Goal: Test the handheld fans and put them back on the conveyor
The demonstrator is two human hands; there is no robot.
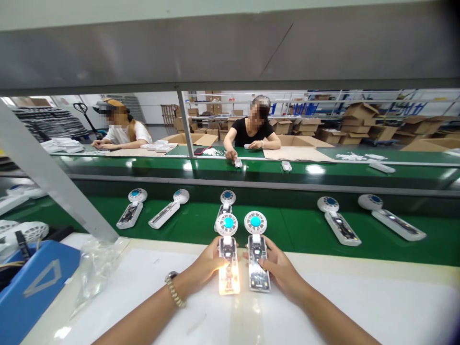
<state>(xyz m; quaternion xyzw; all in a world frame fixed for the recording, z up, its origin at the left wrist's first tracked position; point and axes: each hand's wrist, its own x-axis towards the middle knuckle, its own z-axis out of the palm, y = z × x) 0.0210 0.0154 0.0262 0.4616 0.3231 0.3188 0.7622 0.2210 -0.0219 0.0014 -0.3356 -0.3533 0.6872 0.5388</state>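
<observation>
Twin fan-headed devices in hand, one aglow

The left fingers [216, 265] grip a glowing device [229, 268], and the right fingers [269, 265] grip a dark-bodied device [258, 275], a thumb on the front of each. The other fingers are mostly hidden behind the two bodies, as are the devices' backs. Glare washes out the area around and below the left thumb, so the parts inside are hard to make out. Whether the lower ends touch the surface [388, 292] cannot be told. Just beyond the left fingers, a third device [227, 197] lies on the green belt [291, 227], its body largely covered by the held one. Well to the left of the fingers, a blue bin [21, 318] is cut off by the edge of the view, with a crumpled clear bag [94, 268] beside it.

The held pair sit side by side, apart, heads pointing away from the person. Each has a round, slotted white head with a blue disc, a white neck and a see-through rectangular body. The left body shines warm yellow-orange; the right looks grey and black, with pale squares near its bottom corners.
</observation>
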